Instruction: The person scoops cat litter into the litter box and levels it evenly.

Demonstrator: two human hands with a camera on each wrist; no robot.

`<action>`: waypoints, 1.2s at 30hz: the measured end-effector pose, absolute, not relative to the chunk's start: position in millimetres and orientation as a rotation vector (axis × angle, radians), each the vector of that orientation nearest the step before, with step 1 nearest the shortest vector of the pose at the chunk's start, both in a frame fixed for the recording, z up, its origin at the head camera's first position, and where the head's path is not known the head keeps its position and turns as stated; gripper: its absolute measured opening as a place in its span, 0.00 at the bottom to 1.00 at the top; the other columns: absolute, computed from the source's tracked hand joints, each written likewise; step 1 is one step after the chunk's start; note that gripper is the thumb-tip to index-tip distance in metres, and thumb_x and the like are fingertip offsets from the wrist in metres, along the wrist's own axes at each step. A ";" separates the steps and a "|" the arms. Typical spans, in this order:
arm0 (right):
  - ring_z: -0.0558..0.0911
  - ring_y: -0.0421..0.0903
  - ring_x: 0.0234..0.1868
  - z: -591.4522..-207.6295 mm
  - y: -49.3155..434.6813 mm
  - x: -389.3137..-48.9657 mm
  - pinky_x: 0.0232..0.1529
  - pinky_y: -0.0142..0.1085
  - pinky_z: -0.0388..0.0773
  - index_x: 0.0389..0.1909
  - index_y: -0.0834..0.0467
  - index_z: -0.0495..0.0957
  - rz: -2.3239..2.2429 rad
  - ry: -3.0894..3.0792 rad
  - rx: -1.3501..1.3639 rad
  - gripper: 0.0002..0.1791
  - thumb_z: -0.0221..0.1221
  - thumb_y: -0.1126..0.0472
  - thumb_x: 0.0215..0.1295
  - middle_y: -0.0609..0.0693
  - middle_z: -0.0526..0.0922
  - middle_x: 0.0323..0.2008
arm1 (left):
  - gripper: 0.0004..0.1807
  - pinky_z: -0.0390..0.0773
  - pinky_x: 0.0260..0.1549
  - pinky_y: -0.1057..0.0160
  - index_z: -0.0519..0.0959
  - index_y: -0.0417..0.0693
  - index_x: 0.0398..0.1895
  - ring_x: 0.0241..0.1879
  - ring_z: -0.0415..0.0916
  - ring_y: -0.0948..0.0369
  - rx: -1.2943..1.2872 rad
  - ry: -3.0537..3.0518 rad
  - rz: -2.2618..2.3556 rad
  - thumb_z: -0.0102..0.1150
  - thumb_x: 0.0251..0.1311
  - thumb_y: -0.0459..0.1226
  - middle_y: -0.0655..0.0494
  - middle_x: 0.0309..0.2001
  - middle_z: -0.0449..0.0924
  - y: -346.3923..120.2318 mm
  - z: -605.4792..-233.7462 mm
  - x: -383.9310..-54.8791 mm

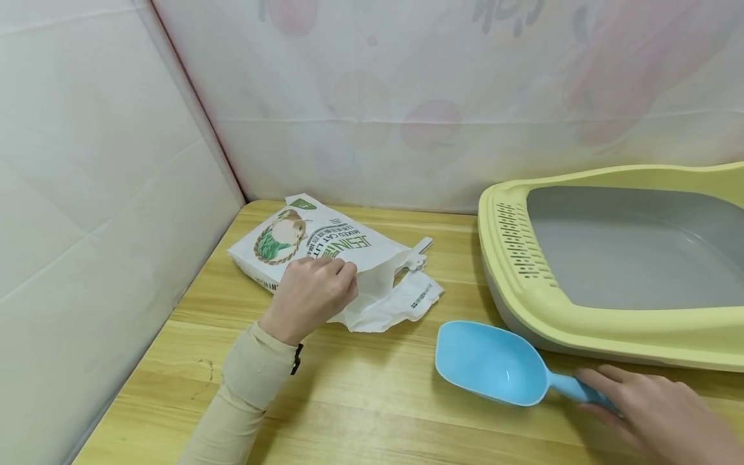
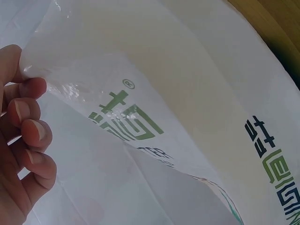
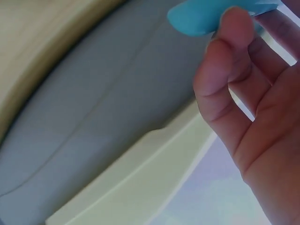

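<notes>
A white cat litter bag (image 1: 331,236) lies on its side on the wooden table, its torn mouth spread toward the right. My left hand (image 1: 316,290) pinches the bag's edge at the opening; in the left wrist view, the thumb and fingertips (image 2: 35,86) grip the thin white film and lift it away from the other side. In my right hand (image 1: 657,407) is a blue scoop (image 1: 491,361), held by its handle with the bowl facing up and pointing left toward the bag. The right wrist view shows fingers curled at the blue handle end (image 3: 194,18).
To the right stands a litter box with a yellow rim (image 1: 511,297) and grey inside (image 1: 628,252), its slotted left end near the scoop. A white clip-like piece (image 1: 417,260) sits at the bag's mouth. Pale printed cloth (image 1: 372,110) walls the back and left of the table (image 1: 349,413).
</notes>
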State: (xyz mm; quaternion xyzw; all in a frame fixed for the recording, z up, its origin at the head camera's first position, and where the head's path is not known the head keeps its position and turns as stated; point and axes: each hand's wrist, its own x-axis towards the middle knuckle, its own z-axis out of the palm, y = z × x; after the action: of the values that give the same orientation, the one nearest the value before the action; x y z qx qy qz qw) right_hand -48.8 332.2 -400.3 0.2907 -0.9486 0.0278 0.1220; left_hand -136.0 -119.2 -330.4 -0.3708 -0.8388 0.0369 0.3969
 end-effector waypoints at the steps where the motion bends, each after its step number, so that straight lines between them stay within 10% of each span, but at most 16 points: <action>1: 0.56 0.27 0.22 -399.5 329.8 -48.2 0.17 0.31 0.58 0.36 0.47 0.80 0.108 -2.724 0.877 0.25 0.54 0.30 0.62 0.28 0.62 0.27 | 0.15 0.57 0.10 0.68 0.66 0.47 0.15 0.11 0.60 0.63 -0.940 -2.127 0.094 0.62 0.50 0.29 0.60 0.12 0.61 -119.1 -330.4 -135.9; 11: 0.52 0.27 0.23 -380.8 301.8 -51.4 0.19 0.27 0.51 0.31 0.47 0.72 0.177 -2.493 0.977 0.30 0.30 0.33 0.76 0.29 0.55 0.26 | 0.15 0.59 0.10 0.68 0.66 0.46 0.16 0.11 0.60 0.64 -0.952 -2.154 0.088 0.62 0.51 0.28 0.60 0.12 0.60 -119.9 -331.1 -136.9; 36: 0.49 0.30 0.20 -347.9 255.4 -70.6 0.15 0.25 0.47 0.27 0.52 0.68 0.161 -2.294 1.032 0.30 0.31 0.38 0.80 0.34 0.56 0.22 | 0.17 0.56 0.10 0.67 0.63 0.47 0.16 0.11 0.56 0.64 -0.988 -2.125 0.022 0.62 0.49 0.28 0.61 0.12 0.57 -122.2 -331.4 -139.3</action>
State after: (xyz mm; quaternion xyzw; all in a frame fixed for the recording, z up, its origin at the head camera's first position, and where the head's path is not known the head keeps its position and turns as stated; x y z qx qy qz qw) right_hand -70.6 255.4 -347.9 0.3899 -0.8666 0.0609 0.3053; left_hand -139.3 -122.2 -331.4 -0.3884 -0.8355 0.0085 0.3886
